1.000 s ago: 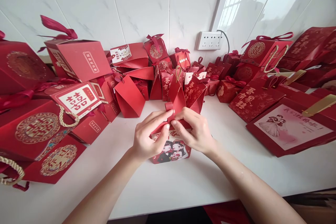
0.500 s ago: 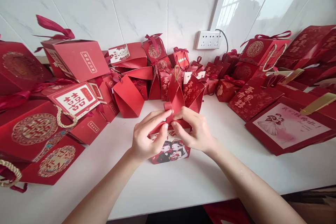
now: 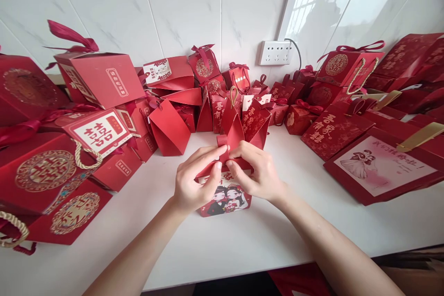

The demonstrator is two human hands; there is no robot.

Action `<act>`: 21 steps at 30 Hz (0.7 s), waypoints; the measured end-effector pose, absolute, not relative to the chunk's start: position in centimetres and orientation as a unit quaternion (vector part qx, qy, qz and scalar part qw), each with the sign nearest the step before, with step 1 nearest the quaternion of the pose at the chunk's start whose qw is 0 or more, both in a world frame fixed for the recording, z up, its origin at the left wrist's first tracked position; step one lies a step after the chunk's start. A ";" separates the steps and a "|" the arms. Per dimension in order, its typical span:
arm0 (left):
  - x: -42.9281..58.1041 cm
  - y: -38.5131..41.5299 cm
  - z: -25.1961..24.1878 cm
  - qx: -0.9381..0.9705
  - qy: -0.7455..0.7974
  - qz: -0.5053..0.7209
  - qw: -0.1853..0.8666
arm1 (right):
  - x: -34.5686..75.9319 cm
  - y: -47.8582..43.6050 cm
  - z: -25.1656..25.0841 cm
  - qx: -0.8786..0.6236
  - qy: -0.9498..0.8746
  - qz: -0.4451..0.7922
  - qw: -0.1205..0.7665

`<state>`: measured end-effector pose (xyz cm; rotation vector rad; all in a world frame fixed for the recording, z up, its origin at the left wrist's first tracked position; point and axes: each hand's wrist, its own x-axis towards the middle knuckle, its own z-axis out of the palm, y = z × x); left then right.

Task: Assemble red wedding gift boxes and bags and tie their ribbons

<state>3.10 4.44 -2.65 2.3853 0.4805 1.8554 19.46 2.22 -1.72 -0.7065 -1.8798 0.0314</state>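
One red strap (image 3: pixel 222 141) atop the printed box (image 3: pixel 227 200) is risking creases from uneven pulling, fingers of the left hand (image 3: pixel 192 179) pinching it, the right hand's (image 3: pixel 255 172) closure being unclear.

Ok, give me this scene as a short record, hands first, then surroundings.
Left hand: touching the red strap on the box
Right hand: at the box top, beside the strap
Box: red, cartoon couple on front
Surface: white table
Left: red boxes, some stacked
Right: red package, couple printed
Back: tiled wall, white socket panel
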 end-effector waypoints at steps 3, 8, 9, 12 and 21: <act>3.2 4.2 -2.6 0.776 0.169 0.606 0.042 | 19.4 2.3 -1.8 -0.298 -0.788 0.014 0.538; 3.2 4.0 -2.5 0.772 0.183 0.607 0.042 | 19.3 2.3 -1.8 -0.298 -0.788 0.012 0.539; 3.3 4.0 -2.4 0.772 0.184 0.607 0.041 | 19.3 2.3 -1.8 -0.298 -0.788 0.013 0.539; 3.2 4.1 -2.5 0.773 0.185 0.606 0.038 | 19.4 2.2 -1.8 -0.297 -0.788 0.017 0.538; 2.9 4.2 -2.7 0.780 0.173 0.597 0.068 | 19.6 2.3 -1.8 -0.290 -0.800 0.002 0.526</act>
